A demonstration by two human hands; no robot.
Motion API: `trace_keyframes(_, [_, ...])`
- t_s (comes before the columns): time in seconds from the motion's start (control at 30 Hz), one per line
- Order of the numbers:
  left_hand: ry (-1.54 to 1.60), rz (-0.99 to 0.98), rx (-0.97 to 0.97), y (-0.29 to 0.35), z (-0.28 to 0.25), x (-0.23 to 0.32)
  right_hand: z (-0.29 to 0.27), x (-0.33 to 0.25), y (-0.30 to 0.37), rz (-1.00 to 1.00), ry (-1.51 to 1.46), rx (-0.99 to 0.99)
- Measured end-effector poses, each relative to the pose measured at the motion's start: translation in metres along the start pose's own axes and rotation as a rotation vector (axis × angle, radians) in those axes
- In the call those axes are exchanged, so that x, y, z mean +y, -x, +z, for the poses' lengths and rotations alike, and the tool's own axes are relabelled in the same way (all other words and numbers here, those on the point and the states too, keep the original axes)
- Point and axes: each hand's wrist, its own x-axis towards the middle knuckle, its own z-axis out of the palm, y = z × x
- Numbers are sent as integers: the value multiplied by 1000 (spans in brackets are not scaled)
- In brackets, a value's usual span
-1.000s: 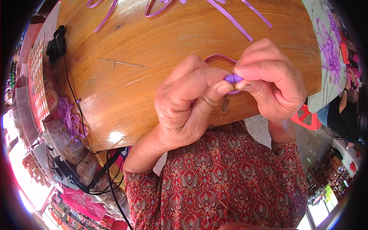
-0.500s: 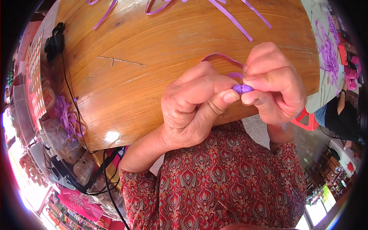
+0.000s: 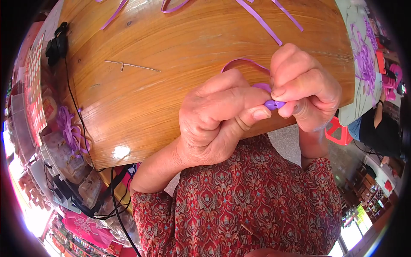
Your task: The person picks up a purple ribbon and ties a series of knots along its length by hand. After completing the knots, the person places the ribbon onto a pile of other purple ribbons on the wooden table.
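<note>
My left hand (image 3: 216, 118) is closed, thumb and forefinger pinching one end of a small glossy purple plastic clasp (image 3: 274, 105). At its other end, my right hand (image 3: 309, 88) pinches with thumb and forefinger, the remaining fingers curled in. The clasp looks like two rounded halves meeting end to end, with a narrow line between them; whether they are locked together I cannot tell. A purple ribbon (image 3: 245, 59) loops up behind my fingers above the wooden table, and part of it is hidden by my hands.
Purple ribbons (image 3: 260, 20) lie along the table's far edge. A thin metal wire (image 3: 136, 66) with a short side prong rests on the wooden table (image 3: 171, 98). Left are a black cable (image 3: 72, 92) and a purple ribbon bundle (image 3: 70, 130). Another person (image 3: 376, 128) sits at right, near a red stool (image 3: 338, 132).
Both hands and the purple clasp have shifted slightly right and down. The fingers keep their pinch, and the ribbon loop has moved a little.
</note>
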Motion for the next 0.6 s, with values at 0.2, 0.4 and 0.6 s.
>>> trace_keyframes(0.2, [19, -44, 89, 5, 6, -3, 11, 3, 6, -72, 173, 113])
trace_keyframes(0.4, [-14, 4, 90, 5, 6, -4, 10, -2, 2, -82, 244, 83])
trace_keyframes(0.6, [-52, 9, 18, 1, 1, -3, 1, -4, -3, -18, 115, 8])
